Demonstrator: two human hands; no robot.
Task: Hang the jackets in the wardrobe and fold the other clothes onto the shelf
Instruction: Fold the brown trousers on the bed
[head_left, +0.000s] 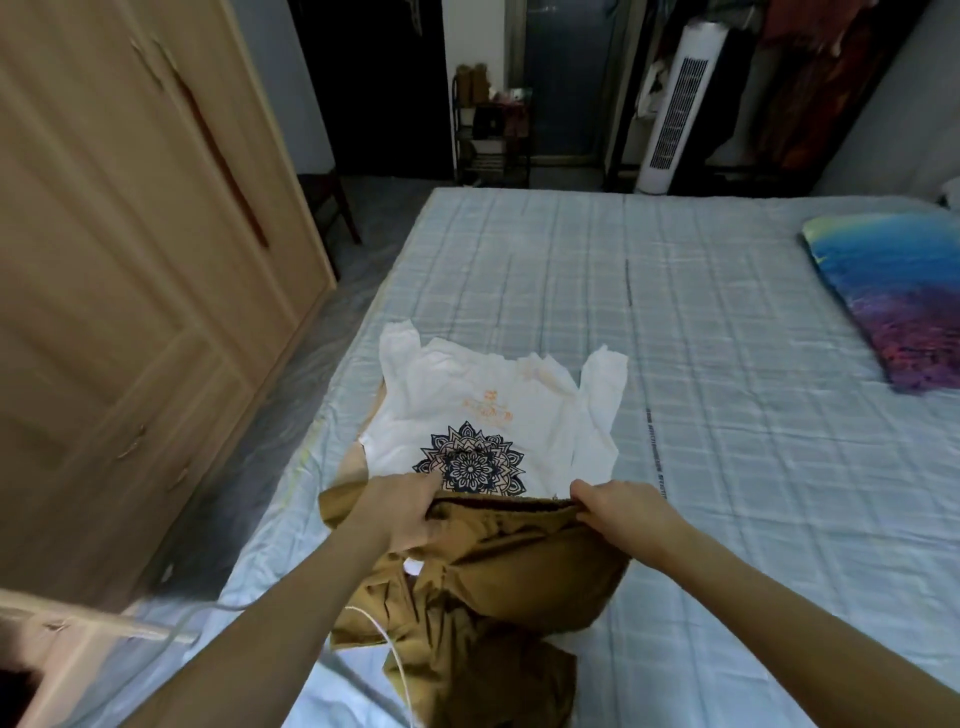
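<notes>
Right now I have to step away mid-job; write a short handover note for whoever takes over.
Left hand and right hand each grip the top edge of the brown garment, held over the near end of the bed.
White printed shirt lies spread flat on the bed just beyond the hands, unfolded.
Wardrobe stands on the left, doors closed.
Done: nothing visibly folded or hung.
Left: deal with the brown garment, fold the shirt, put both away.

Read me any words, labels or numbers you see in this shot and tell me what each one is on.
None can be read.
Orange print on the white shirt, above its dark mandala: too blurred to read.
Dark line of print running along the bed sheet, right of the shirt: too small to read.
Brown garment held by the left hand and right hand: no text visible.
</notes>
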